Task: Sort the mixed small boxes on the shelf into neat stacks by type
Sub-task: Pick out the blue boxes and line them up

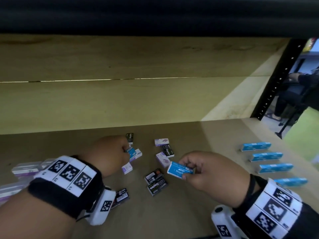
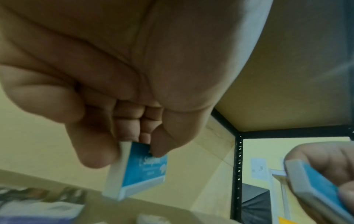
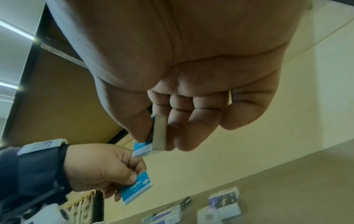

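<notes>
Two blue staple boxes are being held above the shelf (image 1: 198, 213): our left hand (image 1: 107, 152) is pinching one blue box (image 1: 131, 151), our right hand (image 1: 205, 171) the other blue box (image 1: 179, 170) (purple and black boxes (image 1: 156, 181) lying scattered below).

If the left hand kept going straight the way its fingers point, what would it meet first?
Probably the black staples box lying just beyond the left hand, which pinches a small blue staples box; depth is unclear.
</notes>
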